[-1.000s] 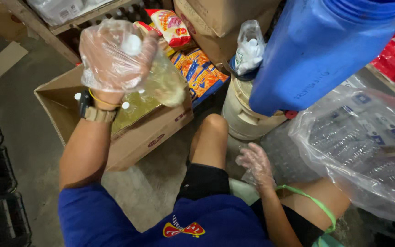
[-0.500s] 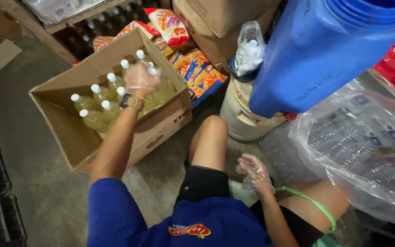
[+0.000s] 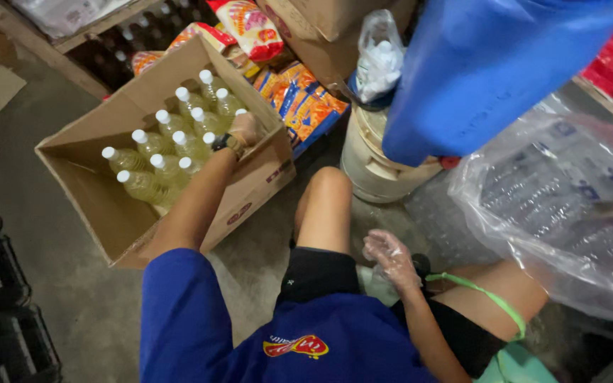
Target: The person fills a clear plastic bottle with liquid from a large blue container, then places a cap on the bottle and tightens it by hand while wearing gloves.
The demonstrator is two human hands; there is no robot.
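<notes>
Bottles of yellow liquid (image 3: pixel 168 157) with white caps stand in rows inside an open cardboard box (image 3: pixel 101 213) on the concrete floor (image 3: pixel 51 284). The left hand (image 3: pixel 244 128) reaches into the box's far corner, fingers curled round a bottle there. The right hand (image 3: pixel 389 255), in a clear plastic glove, rests loosely open by the bare knee, near a white bucket (image 3: pixel 374 167) and blue drum (image 3: pixel 491 64).

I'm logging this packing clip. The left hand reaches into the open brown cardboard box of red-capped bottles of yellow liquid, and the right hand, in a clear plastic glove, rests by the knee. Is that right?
Not quite: the caps are white, not red. The head view shows the left hand reaching into the open brown cardboard box among white-capped bottles of yellow liquid, and the right hand, in a clear plastic glove, resting by the knee.
</notes>
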